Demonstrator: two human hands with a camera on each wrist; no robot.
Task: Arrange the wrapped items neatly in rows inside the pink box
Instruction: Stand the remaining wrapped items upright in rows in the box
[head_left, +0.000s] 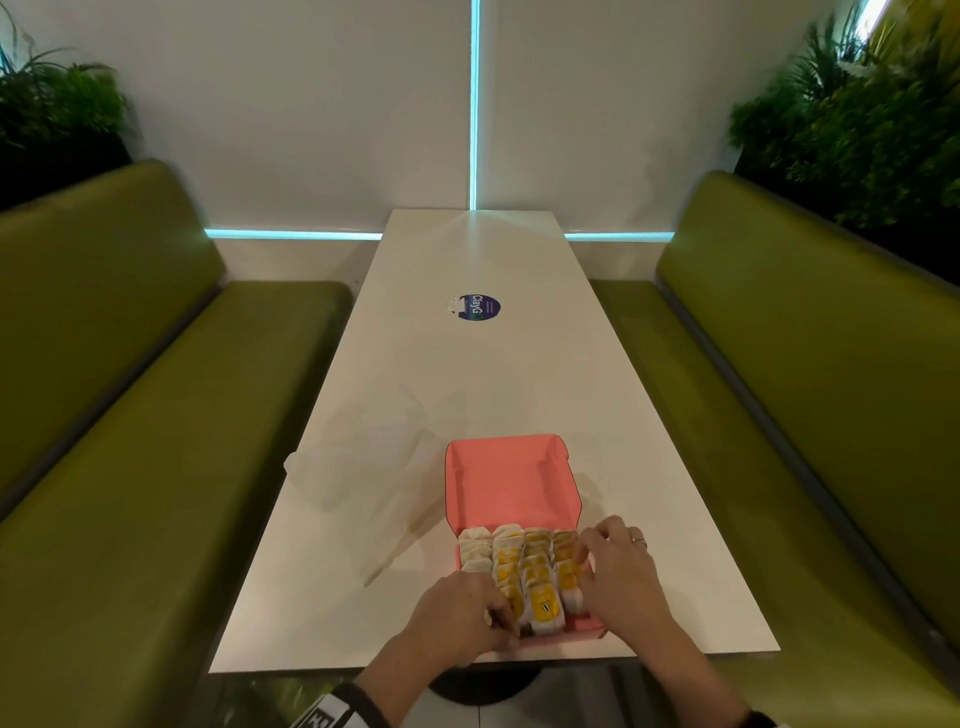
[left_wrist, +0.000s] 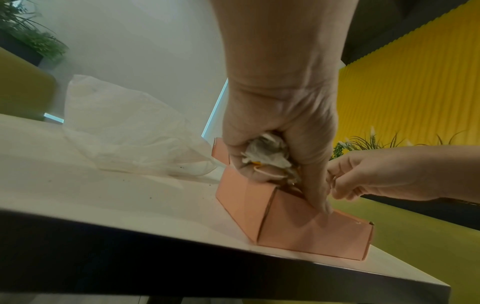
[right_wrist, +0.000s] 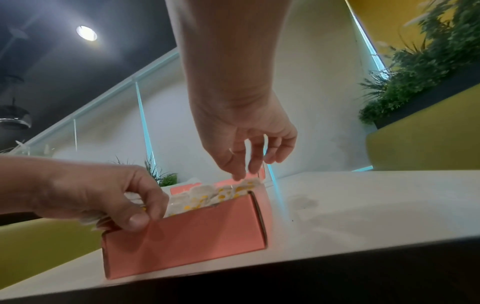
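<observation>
The pink box (head_left: 504, 483) stands open near the table's front edge, its lid tilted back. Several wrapped items (head_left: 535, 571), white with yellow print, stand in rows inside it. My left hand (head_left: 498, 621) is at the box's near left corner; in the left wrist view it grips a bunch of wrapped items (left_wrist: 267, 152) with its thumb down on the box wall (left_wrist: 298, 232). My right hand (right_wrist: 246, 164) hovers over the right row with loose fingers, its fingertips touching the tops of the wrapped items (right_wrist: 221, 193). The box floor is hidden.
A crumpled clear plastic bag (head_left: 358, 462) lies on the white table (head_left: 467, 374) just left of the box. A round blue sticker (head_left: 475, 307) is further back. Green benches (head_left: 130, 441) run along both sides. The table's front edge is right behind the box.
</observation>
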